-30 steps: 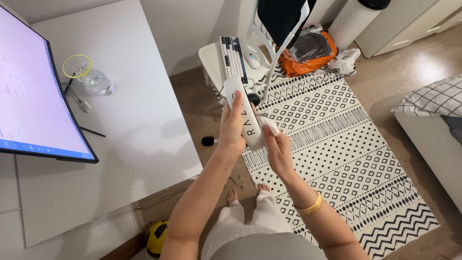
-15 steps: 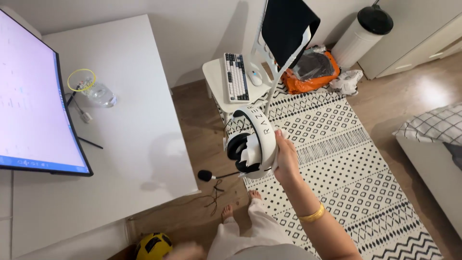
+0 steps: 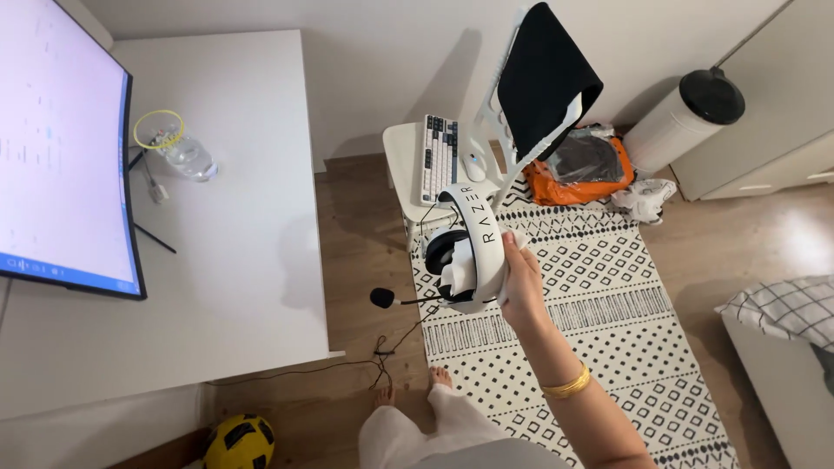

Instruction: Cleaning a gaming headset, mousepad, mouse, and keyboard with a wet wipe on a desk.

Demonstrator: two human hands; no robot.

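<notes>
The right hand (image 3: 524,282) grips a white headset (image 3: 465,252) by its headband, held in the air above the patterned rug (image 3: 608,321). The left hand is out of view. A thin boom microphone (image 3: 382,298) sticks out toward 9 o'clock, with a cable (image 3: 395,334) trailing to the floor. The white counter (image 3: 234,191) lies at 10 o'clock. The headset looks light and rigid with soft ear pads; the headband seems the safest hold, the boom fragile.
</notes>
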